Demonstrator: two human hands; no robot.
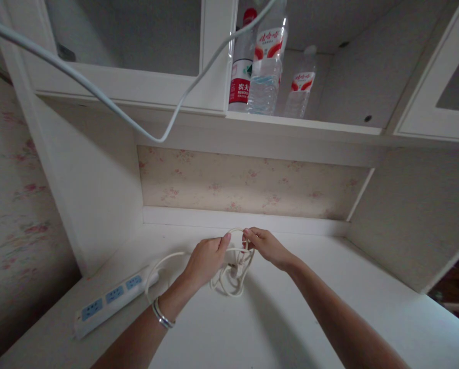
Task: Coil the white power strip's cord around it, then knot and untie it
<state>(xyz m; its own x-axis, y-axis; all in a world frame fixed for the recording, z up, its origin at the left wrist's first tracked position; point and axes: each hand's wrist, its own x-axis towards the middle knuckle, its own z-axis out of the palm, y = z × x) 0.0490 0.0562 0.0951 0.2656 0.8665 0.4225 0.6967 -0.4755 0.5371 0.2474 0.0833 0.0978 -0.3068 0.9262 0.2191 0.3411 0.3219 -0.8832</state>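
A white power strip (114, 296) with blue socket panels lies on the white desktop at the left. Its pale power cord (168, 258) runs from the strip's far end to my hands, with loose loops and the plug hanging below my fingers. My left hand (208, 259), with silver bangles at the wrist, is closed on the cord, thumb pointing up and right. My right hand (266, 245) pinches another part of the same cord between thumb and fingers. One loop of cord spans the gap between both hands. The fingers of my left hand are mostly hidden behind it.
Above the desktop (199, 333), an open cabinet shelf (329, 124) holds a red-labelled bottle (240, 84) and two clear water bottles (266, 77) (300, 84). A thick white cable (110, 102) hangs across the upper left. Side panels (417, 205) bound the desk space.
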